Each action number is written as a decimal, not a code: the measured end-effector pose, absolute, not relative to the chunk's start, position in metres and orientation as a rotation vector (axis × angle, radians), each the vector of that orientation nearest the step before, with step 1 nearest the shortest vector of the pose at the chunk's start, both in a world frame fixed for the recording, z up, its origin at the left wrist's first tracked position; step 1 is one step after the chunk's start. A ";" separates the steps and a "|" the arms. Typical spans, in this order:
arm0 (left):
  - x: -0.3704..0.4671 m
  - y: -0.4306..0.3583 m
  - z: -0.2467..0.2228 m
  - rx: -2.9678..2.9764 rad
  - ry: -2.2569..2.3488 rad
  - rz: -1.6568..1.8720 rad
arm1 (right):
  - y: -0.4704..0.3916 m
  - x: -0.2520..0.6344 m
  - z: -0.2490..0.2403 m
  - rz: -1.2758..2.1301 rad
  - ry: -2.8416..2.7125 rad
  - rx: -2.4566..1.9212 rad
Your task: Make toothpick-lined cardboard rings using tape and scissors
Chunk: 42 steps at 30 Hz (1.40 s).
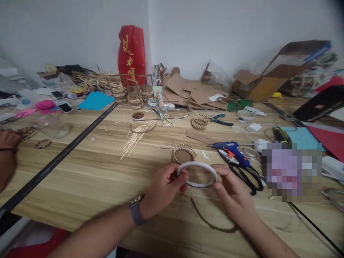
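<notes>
A thin white roll of tape [198,185] with small green print on its inner side is held up between both hands. My left hand [168,182] pinches its left side with thumb and fingers. On the right side, my right hand [232,195] grips it the same way. Just behind the roll sits a small round basket [184,153] of short sticks with a brown base, partly covered by the roll. Below the hands a curved brown strip [206,218] lies on the table.
To the right lie black-handled scissors [248,177] and a blue glue gun [232,148]. Farther back are a stick ring [200,122], pliers [221,120], loose sticks [137,138] and several handled baskets [134,96]. Another person's hand [9,138] rests at far left near a jar [53,125].
</notes>
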State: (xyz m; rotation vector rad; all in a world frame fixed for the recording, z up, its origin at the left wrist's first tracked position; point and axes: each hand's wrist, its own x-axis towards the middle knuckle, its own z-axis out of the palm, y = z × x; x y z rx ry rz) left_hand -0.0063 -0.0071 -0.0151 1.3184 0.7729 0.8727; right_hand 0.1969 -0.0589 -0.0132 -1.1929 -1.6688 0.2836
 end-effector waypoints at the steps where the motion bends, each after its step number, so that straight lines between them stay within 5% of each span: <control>1: -0.005 -0.006 -0.016 1.265 0.755 0.851 | -0.058 0.197 -0.012 0.478 -1.658 -1.179; 5: -0.004 -0.003 -0.018 1.165 0.682 0.699 | -0.057 0.195 -0.016 0.988 -1.378 -1.070; 15: -0.019 -0.012 0.000 1.935 0.645 0.865 | -0.066 0.194 -0.007 1.370 -1.341 -1.125; 26: -0.012 -0.006 -0.011 1.252 0.340 0.773 | -0.062 0.204 -0.015 1.386 -1.245 -0.899; 33: -0.020 -0.008 -0.002 1.565 0.603 0.659 | -0.062 0.205 -0.017 1.353 -1.262 -1.023; 42: -0.019 -0.008 0.004 1.972 0.619 1.113 | -0.062 0.204 -0.023 1.318 -1.275 -1.168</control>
